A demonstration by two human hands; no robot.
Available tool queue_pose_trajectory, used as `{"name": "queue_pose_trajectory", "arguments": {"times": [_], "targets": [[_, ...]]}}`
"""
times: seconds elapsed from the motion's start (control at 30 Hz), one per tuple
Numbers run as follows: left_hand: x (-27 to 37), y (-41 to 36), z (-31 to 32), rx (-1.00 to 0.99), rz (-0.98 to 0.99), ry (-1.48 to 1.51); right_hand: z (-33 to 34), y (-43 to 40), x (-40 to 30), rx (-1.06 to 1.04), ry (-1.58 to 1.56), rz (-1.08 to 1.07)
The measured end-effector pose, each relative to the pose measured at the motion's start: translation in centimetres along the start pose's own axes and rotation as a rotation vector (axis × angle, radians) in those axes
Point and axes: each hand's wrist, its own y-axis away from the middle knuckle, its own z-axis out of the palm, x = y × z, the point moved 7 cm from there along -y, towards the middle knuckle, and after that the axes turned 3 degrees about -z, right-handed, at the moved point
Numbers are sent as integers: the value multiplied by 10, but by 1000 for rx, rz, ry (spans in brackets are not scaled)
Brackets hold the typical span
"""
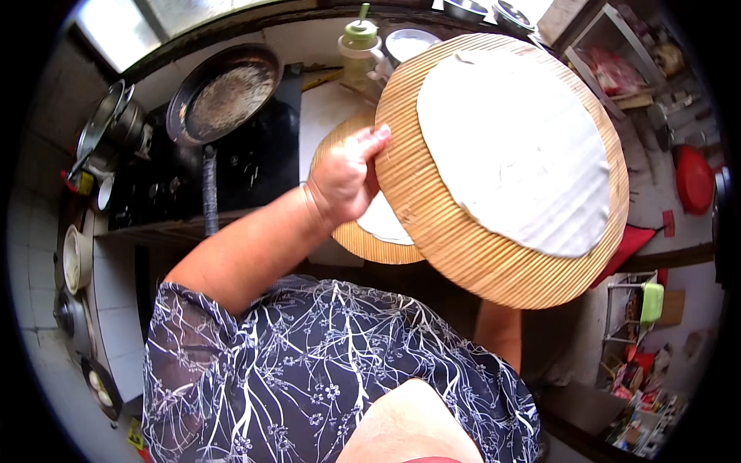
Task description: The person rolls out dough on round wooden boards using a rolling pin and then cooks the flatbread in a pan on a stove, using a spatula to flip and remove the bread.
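My left hand grips the left rim of a round ridged tray of bound stalks, thumb at its edge. The tray is raised and tilted in front of me. A large, thin white dough sheet lies across its face, slightly wrinkled. My right hand is out of view behind the tray; only its forearm shows below the lower rim. Beneath my left hand and partly covered by the raised tray, a second ridged round tray holds another white sheet.
A worn frying pan sits on the black gas stove, its wrapped handle jutting toward me. Behind the trays stand a green-lidded jar and a bowl. Stacked pots are at far left. A rack stands right.
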Motion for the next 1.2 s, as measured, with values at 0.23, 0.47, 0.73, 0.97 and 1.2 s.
{"name": "queue_pose_trajectory", "arguments": {"times": [0.23, 0.47, 0.73, 0.97, 1.2], "targets": [[84, 28, -79, -80, -39, -56, 65, 7, -129, 108, 423, -230], [136, 27, -74, 151, 154, -267, 176, -62, -155, 82, 719, -198], [178, 31, -108, 20, 197, -6, 284, -163, -141, -70, 762, 27], [173, 22, -121, 47, 161, 66, 336, -168, -146, -207, 837, 40], [173, 31, -116, 285, 157, 41, 334, -163, -153, -19, 873, -90]]}}
